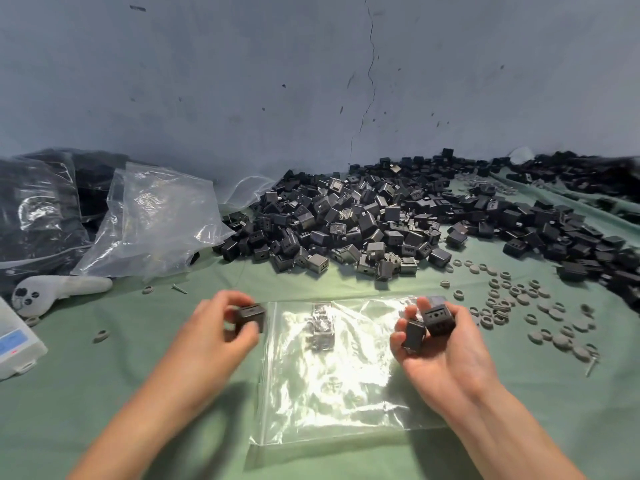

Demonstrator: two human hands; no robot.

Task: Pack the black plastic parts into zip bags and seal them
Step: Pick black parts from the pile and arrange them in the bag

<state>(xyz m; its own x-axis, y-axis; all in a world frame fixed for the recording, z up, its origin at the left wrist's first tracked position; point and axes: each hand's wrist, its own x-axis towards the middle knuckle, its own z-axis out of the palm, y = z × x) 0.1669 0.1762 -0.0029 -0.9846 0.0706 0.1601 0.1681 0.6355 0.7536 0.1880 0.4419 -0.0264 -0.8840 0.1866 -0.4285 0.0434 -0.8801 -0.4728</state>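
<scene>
The left hand [218, 330] and the part [251, 318] it pinches are blurred; details of the part are not clear. The right hand [446, 358] covers the lower sides of its two parts [438, 318]. Glare on the zip bag [329, 393] in the centre hides its contents. At the lower left edge a white box [17, 341] is cut off. The pile [588, 174] at the upper right is smeared.

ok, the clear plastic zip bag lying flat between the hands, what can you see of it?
The clear plastic zip bag is thin glossy film, wrinkled and glaring. It lies flat on the green cloth, a strip along its left edge. One boxy part shows through near its far end. The left hand, gripping a black part, is at its far-left corner; the right hand, holding two black parts, at its far-right. Contact unclear.
</scene>
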